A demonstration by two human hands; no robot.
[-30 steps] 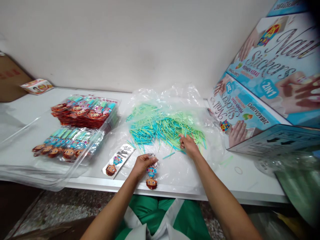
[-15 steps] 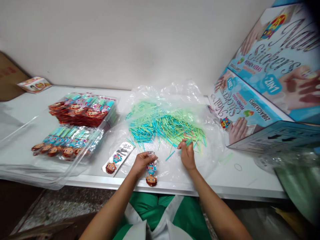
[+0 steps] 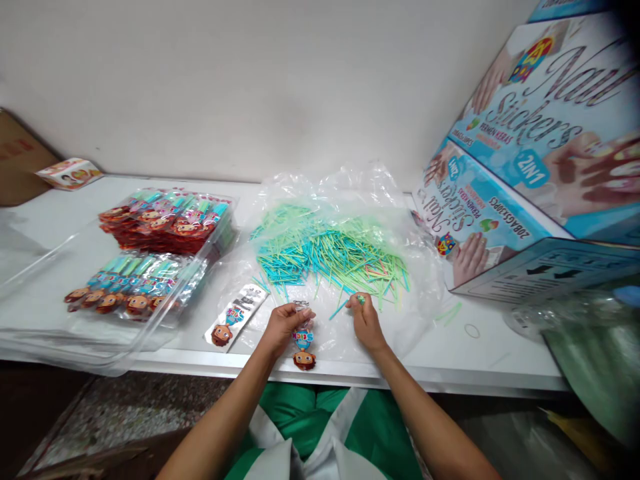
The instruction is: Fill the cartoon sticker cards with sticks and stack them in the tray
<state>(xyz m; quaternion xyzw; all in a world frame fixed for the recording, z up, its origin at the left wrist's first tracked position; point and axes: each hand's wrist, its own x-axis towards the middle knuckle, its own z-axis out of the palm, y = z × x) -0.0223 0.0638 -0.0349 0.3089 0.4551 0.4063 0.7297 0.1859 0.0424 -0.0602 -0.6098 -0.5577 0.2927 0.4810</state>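
My left hand (image 3: 283, 325) is closed on a small clear packet (image 3: 303, 341) printed with a cartoon head, held at the table's front edge. My right hand (image 3: 365, 320) is pinched on a few thin green and blue sticks (image 3: 356, 301), just in front of the big pile of green and blue sticks (image 3: 327, 253) that lies on a clear plastic sheet (image 3: 345, 193). Another flat packet (image 3: 237, 316) rests on the table to the left of my left hand.
A clear tray (image 3: 60, 333) at the left holds two stacks of filled packets (image 3: 165, 220). Large blue "Nail Stickers" cartons (image 3: 525, 173) stand at the right. A small box (image 3: 69, 172) and a brown carton (image 3: 20, 157) sit far left. A rubber band (image 3: 471, 330) lies right of the sheet.
My right hand has drawn back from the stick pile toward me and leftward with a few sticks pinched. My left hand has kept the packet almost in place.
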